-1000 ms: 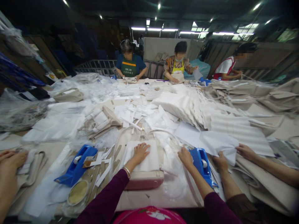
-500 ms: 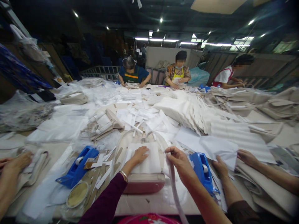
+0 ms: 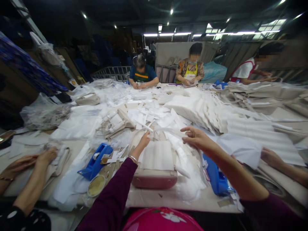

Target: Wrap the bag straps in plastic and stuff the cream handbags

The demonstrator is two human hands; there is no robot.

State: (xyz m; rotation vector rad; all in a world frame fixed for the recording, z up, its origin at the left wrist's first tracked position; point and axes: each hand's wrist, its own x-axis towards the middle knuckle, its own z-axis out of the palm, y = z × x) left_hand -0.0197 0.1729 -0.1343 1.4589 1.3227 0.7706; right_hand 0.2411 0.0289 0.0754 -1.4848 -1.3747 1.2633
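A beige handbag lies in front of me, its darker reddish-brown base facing me and a white foam sheet on top. My left hand is at the far edge of the sheet, with its fingertips pinched at the near end of the wrapped strap; the exact grip is small and partly hidden. The pale strap arcs from there to the right. My right hand is raised beside that arc, index finger stretched out and thumb apart. Whether it touches the strap is unclear.
Blue tape dispensers stand on the left and right. A round tape roll lies near the left one. Foam sheets and bag parts are heaped beyond. Co-workers' hands work at left and right.
My left hand has moved from the foam sheet to the strap end. My right hand has risen away from me, and the strap that hung from it now arcs beside the bag.
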